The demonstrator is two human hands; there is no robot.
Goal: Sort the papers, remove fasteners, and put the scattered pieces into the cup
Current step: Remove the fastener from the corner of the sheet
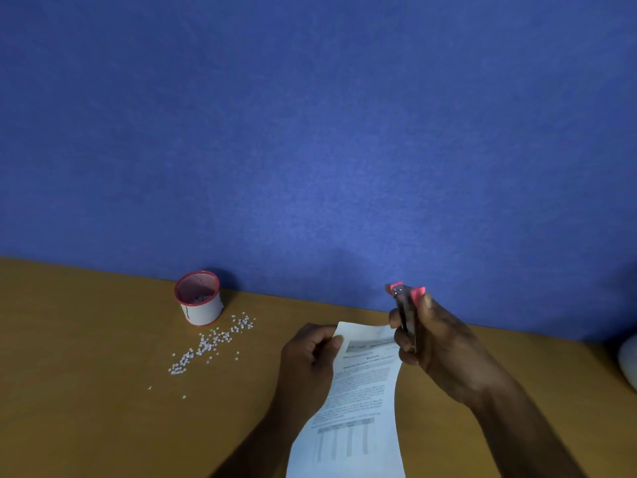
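You are in the fastener step, by the look of it: your left hand (310, 353) pinches the top left corner of the printed papers (358, 401), thumb on the face of the sheet, holding them lifted and curved off the desk (86, 391). Your right hand (434, 339) is curled round a small metal tool with pink tips (406, 305), likely a staple remover or small stapler, held upright at the top right corner of the papers; which of the two it is I cannot tell. Whether a staple sits in that corner is not visible; the hand and blur hide it. Judgement: the next move calls for bringing the tool's tip squarely under the fastener while the left hand keeps the corner taut, so the sheet does not tear. Count: one bundle of papers in hand, number of sheets not readable; one tool; one cup (199, 298), white with a red rim, upright near the blue partition (310, 132), well to the left of the hands, with some small dark bits inside. The scattered pieces (210, 345), small white dots, lie in a loose diagonal trail on the desk just beside the cup and toward you, too many to count, dozens at a guess, with two strays nearer you. Sweeping them in is not yet done. One pale rounded object (629, 360) shows at the right edge, unidentified.
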